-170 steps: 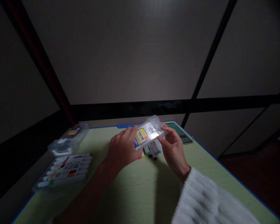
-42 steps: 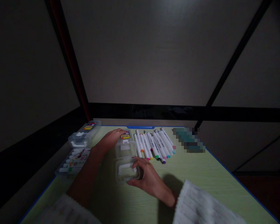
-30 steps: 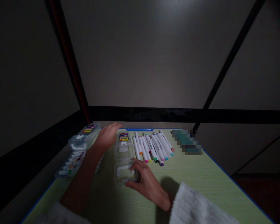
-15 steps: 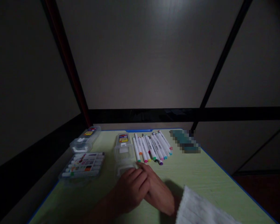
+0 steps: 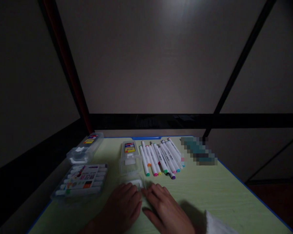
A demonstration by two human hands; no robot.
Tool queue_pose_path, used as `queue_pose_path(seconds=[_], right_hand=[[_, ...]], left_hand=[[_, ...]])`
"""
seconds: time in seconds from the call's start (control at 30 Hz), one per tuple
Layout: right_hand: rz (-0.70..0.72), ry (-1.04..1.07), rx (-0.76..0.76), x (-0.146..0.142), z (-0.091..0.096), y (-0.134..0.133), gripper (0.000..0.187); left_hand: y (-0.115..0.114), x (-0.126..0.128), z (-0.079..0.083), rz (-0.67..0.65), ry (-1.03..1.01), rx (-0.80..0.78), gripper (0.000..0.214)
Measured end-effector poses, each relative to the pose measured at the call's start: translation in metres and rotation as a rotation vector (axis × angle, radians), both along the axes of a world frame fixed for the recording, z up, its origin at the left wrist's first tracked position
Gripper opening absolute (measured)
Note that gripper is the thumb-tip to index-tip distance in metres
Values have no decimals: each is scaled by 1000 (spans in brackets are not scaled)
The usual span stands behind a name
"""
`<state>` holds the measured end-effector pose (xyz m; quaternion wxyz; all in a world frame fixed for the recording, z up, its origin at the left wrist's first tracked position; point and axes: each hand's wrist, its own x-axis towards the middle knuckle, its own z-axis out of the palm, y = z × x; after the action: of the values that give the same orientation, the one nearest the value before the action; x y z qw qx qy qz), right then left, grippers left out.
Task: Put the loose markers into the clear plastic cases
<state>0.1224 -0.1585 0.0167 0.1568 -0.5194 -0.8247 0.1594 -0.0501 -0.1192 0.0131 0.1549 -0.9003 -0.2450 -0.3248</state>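
My left hand [image 5: 123, 206] is at the near end of an open clear plastic case [image 5: 130, 164]. Its fingers are curled and pressed together, and I see nothing in them. Just right of it, my right hand [image 5: 167, 209] has its thumb apart and its fingers bent forward, with nothing visible in it. Its index fingertip is close to the near corner of the clear case lid [image 5: 139, 184]; whether they touch I cannot tell. Beyond my right hand lie several white markers [image 5: 161, 159] with coloured ends, side by side and partly overlapping.
A clear case filled with markers [image 5: 81, 180] lies at the left edge of the pale green table [image 5: 210, 195]. Behind it rests another clear case [image 5: 86, 148] with a coloured label. A blurred teal object [image 5: 197, 149] is at the back right. A wall stands behind.
My hands were clasped, the left over the right; now they are apart, side by side. Both are lower in view. The cases and markers keep their places on the table.
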Motion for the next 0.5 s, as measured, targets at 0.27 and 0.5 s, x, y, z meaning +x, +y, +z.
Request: queue_pose_path(seconds=[0.27, 0.5], right_hand=[[13, -20, -53, 0, 1, 8, 43], [-1, -2, -43, -1, 6, 4, 44]], left_hand=[[10, -8, -11, -7, 96, -75, 27], [10, -9, -13, 88, 24, -146, 25]])
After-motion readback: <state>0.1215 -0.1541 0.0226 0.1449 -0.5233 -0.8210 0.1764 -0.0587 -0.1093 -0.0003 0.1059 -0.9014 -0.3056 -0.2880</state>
